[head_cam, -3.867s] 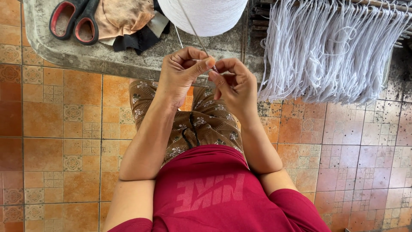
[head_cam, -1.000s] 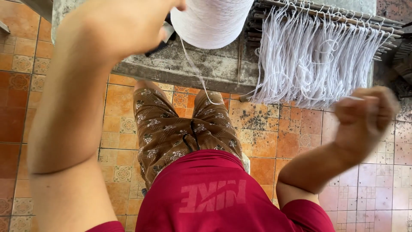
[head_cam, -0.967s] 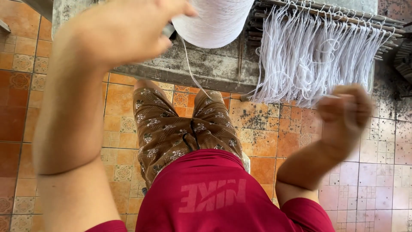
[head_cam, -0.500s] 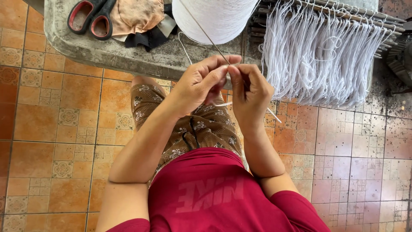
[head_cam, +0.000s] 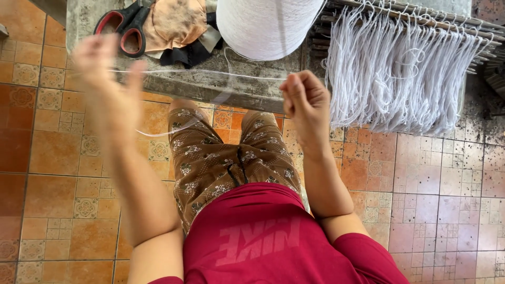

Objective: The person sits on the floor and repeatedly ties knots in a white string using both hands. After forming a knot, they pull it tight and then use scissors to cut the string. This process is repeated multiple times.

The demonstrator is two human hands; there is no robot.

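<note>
Stretching white string [head_cam: 210, 73] between my hands: left hand [head_cam: 108, 89], blurred, has swung out left since half a second ago, grip pinching one end; right hand [head_cam: 305, 100] pinches the other, near the yarn cone [head_cam: 265, 26]. Length being measured.

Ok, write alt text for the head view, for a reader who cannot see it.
Two bare hands, left hand blurred and right hand, stretch a white thread between them above the person's lap. Ahead sit a large white yarn cone, red-handled scissors and a rack of hanging white cords.
</note>
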